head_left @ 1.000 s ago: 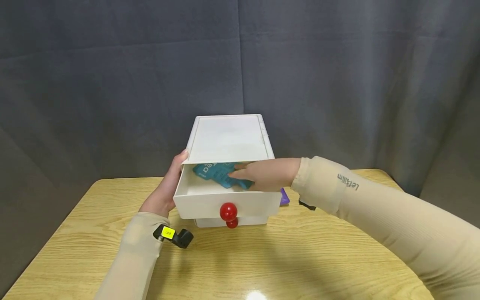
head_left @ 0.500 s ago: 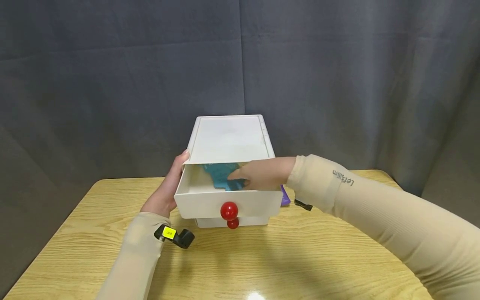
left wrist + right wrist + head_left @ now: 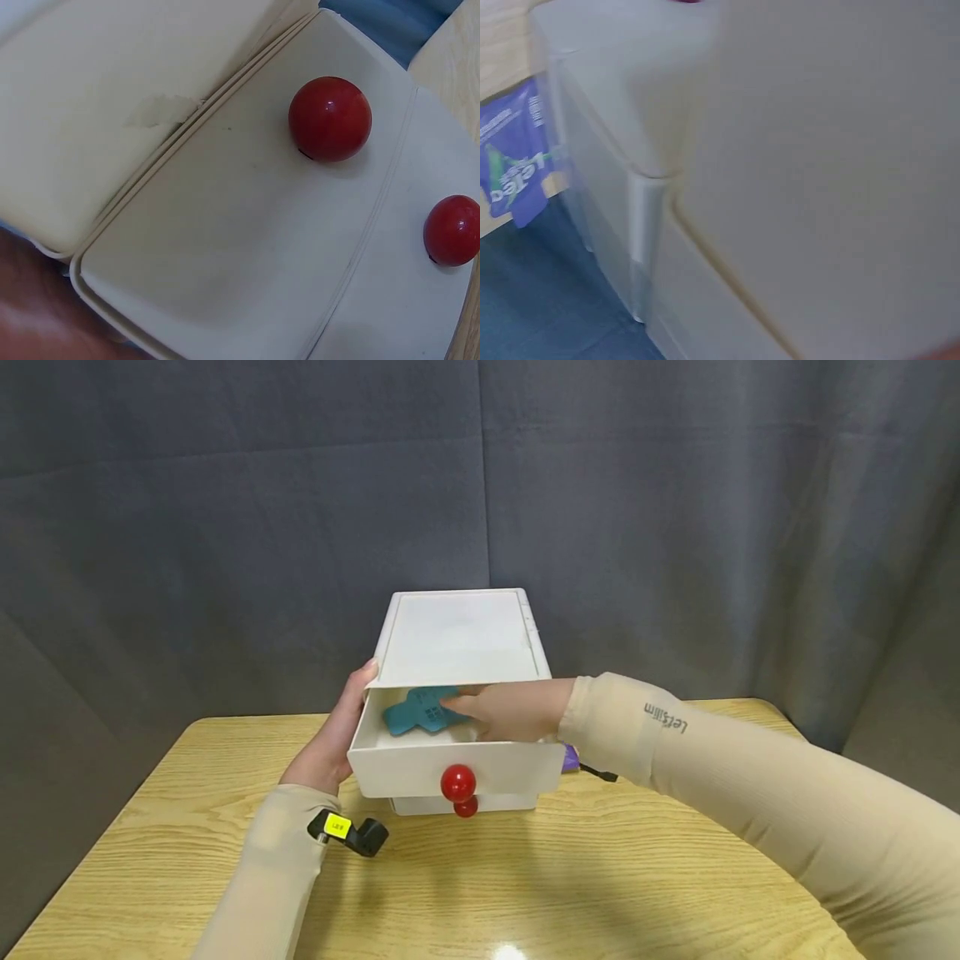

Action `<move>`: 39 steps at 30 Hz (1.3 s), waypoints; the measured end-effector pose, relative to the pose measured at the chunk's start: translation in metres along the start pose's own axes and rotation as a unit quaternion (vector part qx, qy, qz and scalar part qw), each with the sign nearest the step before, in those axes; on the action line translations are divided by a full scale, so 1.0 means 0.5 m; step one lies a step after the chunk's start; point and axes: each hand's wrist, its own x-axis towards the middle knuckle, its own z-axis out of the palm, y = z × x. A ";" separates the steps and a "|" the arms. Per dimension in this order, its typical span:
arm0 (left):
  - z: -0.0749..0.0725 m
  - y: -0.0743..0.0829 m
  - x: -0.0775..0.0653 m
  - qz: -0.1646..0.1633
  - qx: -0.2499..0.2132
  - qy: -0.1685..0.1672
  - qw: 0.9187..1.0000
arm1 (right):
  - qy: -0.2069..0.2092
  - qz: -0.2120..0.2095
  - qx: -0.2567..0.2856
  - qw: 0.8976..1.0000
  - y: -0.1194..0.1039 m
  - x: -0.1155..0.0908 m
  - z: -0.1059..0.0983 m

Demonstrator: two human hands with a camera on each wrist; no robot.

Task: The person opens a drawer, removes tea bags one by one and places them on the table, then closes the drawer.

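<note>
A white two-drawer box [image 3: 461, 635] has its upper drawer [image 3: 405, 772] pulled out, with a red ball knob [image 3: 458, 783] on the front. Inside the drawer lies a flat teal packet [image 3: 416, 712] with an irregular outline and small print. My right hand [image 3: 517, 708] reaches over the drawer's right side, its index finger extended onto the packet's right end; its lower fingers are partly hidden. My left hand [image 3: 330, 739] rests against the box's left side, thumb at the front top corner. In the left wrist view, part of that hand [image 3: 45, 307] appears beside the box.
The lower drawer [image 3: 427, 804] shows beneath the upper one, with its own red knob [image 3: 453, 230]. A purple packet [image 3: 514, 154] lies on the wooden table [image 3: 187, 860] to the box's right. A dark grey curtain [image 3: 225, 527] hangs behind the table.
The teal packet has turned in the drawer and shows a different printed side, further left than half a second ago. My right hand has shifted slightly left; the left hand has stayed put.
</note>
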 end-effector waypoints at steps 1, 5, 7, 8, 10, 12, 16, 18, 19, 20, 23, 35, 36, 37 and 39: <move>0.000 0.000 0.000 0.002 -0.002 -0.001 1.000 | 0.000 0.004 -0.019 1.000 0.000 0.004 0.003; 0.000 -0.002 0.000 0.008 -0.005 -0.004 1.000 | -0.008 0.022 -0.017 1.000 0.006 0.025 0.022; 0.000 -0.003 0.000 0.009 -0.004 -0.004 1.000 | -0.014 0.039 0.031 0.999 0.009 0.034 0.029; 0.000 -0.003 0.000 0.009 -0.005 -0.004 1.000 | -0.012 0.042 0.039 0.998 0.011 0.037 0.032; 0.001 -0.004 0.000 0.012 -0.007 -0.005 1.000 | 0.000 0.040 0.031 0.999 0.009 0.035 0.032; 0.002 -0.005 0.001 0.015 -0.010 -0.005 1.000 | 0.014 0.033 -0.001 0.999 0.005 0.031 0.031; 0.002 -0.006 0.000 0.014 -0.008 0.000 1.000 | 0.037 0.003 -0.122 0.992 -0.004 0.017 0.025; 0.002 -0.005 -0.001 0.012 -0.006 0.004 1.000 | 0.036 -0.004 -0.118 0.992 -0.006 0.013 0.021; 0.001 -0.005 -0.002 0.012 -0.003 0.004 1.000 | 0.032 -0.005 -0.108 0.994 -0.006 0.011 0.019; 0.001 -0.004 -0.002 0.012 -0.001 0.005 1.000 | 0.031 -0.004 -0.092 0.995 -0.007 0.010 0.018; 0.000 -0.002 -0.002 0.013 0.001 0.006 1.000 | 0.034 -0.010 -0.091 0.995 -0.007 0.009 0.016; -0.002 -0.001 -0.002 0.003 0.015 0.003 1.000 | 0.026 -0.023 -0.092 0.995 0.000 0.008 0.021; -0.002 -0.002 -0.002 0.003 0.014 0.003 1.000 | 0.030 -0.027 -0.075 0.996 0.002 0.008 0.022; -0.003 -0.002 -0.001 0.004 0.013 0.003 1.000 | 0.034 -0.031 -0.055 0.997 0.004 0.007 0.022; -0.003 -0.001 0.000 0.002 0.013 0.004 1.000 | 0.043 -0.045 -0.016 0.998 0.007 0.005 0.023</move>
